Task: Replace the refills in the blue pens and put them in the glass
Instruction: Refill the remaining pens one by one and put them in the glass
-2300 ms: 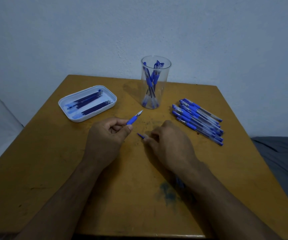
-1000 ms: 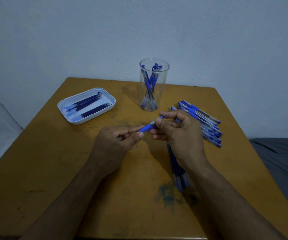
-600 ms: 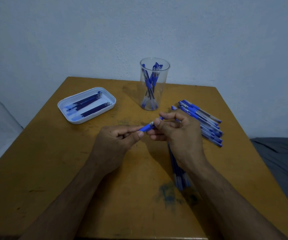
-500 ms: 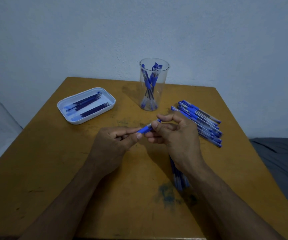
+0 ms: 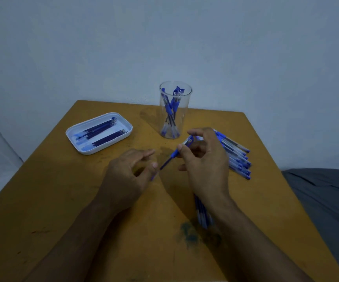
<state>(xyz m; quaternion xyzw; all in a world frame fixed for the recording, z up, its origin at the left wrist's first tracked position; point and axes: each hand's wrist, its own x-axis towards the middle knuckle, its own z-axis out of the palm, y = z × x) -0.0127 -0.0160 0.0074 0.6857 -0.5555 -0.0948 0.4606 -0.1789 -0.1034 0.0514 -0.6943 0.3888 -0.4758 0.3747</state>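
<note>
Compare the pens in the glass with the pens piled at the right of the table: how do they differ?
The pens in the glass stand near upright, leaning and crossing; the piled pens lie flat on the table. The glass walls hold its pens in a tight bunch; the piled ones are loose, side by side in a row. Both sets have blue grips and clear barrels.

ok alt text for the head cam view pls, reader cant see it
Over a wooden table, a person's right hand pinches a blue pen while the left hand hovers beside it with fingers loosely curled. Behind stand a glass of pens, a white tray of refills and a pile of pens.
</note>
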